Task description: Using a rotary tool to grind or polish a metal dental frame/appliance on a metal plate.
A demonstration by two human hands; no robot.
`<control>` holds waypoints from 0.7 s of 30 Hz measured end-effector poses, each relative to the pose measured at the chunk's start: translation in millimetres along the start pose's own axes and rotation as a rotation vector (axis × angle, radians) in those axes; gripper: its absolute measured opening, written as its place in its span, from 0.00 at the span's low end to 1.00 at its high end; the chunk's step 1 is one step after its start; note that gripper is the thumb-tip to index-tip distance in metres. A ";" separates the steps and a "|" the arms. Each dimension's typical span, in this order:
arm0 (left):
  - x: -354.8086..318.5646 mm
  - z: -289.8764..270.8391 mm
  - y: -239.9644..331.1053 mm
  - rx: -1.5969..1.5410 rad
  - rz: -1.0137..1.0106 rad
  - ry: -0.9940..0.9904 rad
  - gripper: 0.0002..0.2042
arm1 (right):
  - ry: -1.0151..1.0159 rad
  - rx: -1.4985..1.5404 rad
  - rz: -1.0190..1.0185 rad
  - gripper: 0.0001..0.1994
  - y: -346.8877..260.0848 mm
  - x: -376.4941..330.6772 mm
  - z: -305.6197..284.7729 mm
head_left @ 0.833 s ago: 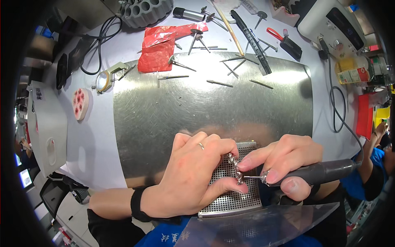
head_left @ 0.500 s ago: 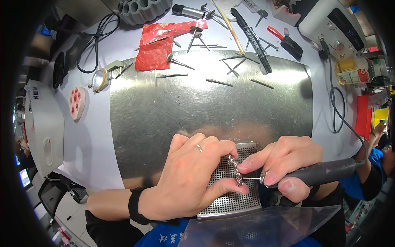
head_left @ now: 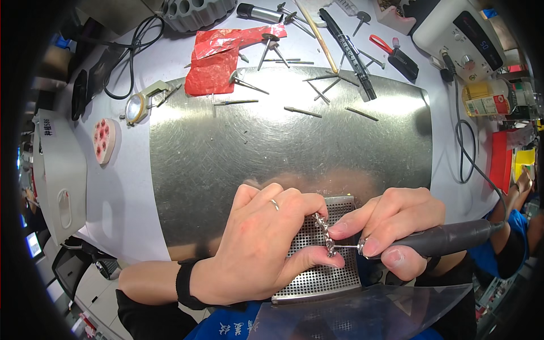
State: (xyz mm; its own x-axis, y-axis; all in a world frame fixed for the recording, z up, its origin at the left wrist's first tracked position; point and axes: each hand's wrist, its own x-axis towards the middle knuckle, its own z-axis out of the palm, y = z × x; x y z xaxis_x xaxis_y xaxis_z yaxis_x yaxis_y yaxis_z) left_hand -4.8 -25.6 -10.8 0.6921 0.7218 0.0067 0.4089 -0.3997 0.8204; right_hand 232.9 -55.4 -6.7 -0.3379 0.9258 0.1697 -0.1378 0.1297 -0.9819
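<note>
I am grinding or polishing, as I judge it: my left hand point(head_left: 266, 249) pinches a small silver chain piece point(head_left: 324, 232) between thumb and fingers, grip clenched on it, and holds it over the perforated metal plate point(head_left: 317, 277) at the near edge of the bench. My right hand point(head_left: 396, 224) is wrapped firmly around the dark rotary handpiece point(head_left: 447, 238), its thin bit pointing left and meeting the chain piece just beside my left thumb tip. The work sits near and centre, above the plate, which lies on the big brushed steel sheet point(head_left: 283, 141).

The next move, I reckon, calls for a steady pinch and a light touch of the bit, since my fingertips sit right beside it and the piece is tiny; turning it to a fresh face would need a small roll of the left fingers.

As for packages and labels: a crumpled red foil wrapper point(head_left: 218, 59) lies far and left of centre, half on the sheet. At the far right stands a white control box point(head_left: 459, 34) with a dark display panel. Right of the sheet lies a yellow bottle point(head_left: 484, 99) with a red and white label, and nearer, at the right edge, a red package point(head_left: 501, 158). On the far left, a white device point(head_left: 56, 170) carries a small label strip.
</note>
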 end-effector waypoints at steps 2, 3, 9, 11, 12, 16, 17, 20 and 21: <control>-0.4 0.3 -1.7 -0.002 -0.002 0.002 0.25 | 0.002 0.000 0.001 0.09 1.5 0.9 0.8; -0.4 0.5 -2.4 -0.003 -0.003 0.004 0.25 | 0.010 -0.001 -0.003 0.09 2.7 1.3 1.4; -0.3 0.3 -1.0 -0.014 0.010 0.005 0.25 | 0.029 -0.024 -0.027 0.09 1.0 -0.9 3.3; -0.4 0.5 -1.1 -0.011 0.003 0.006 0.25 | 0.022 -0.018 -0.032 0.09 3.0 -0.5 2.7; -0.4 0.6 -1.1 -0.011 0.000 0.007 0.25 | 0.024 -0.011 -0.032 0.09 3.8 -0.3 2.6; -0.2 0.7 -0.3 -0.011 0.003 0.009 0.25 | 0.027 0.006 -0.033 0.09 2.5 0.1 3.6; -0.5 0.9 -0.3 -0.010 -0.001 0.013 0.25 | 0.027 0.008 -0.033 0.09 2.6 0.5 3.6; -0.9 0.8 -0.5 -0.010 -0.002 0.017 0.25 | 0.021 0.016 -0.027 0.09 2.3 1.4 3.4; -1.0 0.7 -0.6 -0.009 -0.001 0.017 0.25 | 0.013 0.012 -0.028 0.09 2.2 1.7 3.0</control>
State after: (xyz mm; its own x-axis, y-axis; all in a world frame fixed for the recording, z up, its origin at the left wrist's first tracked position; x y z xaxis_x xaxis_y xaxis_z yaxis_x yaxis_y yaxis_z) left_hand -5.3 -26.4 -11.7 0.6816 0.7315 0.0150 0.4042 -0.3936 0.8257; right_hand 229.3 -54.6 -8.4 -0.3215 0.9264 0.1960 -0.1582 0.1515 -0.9757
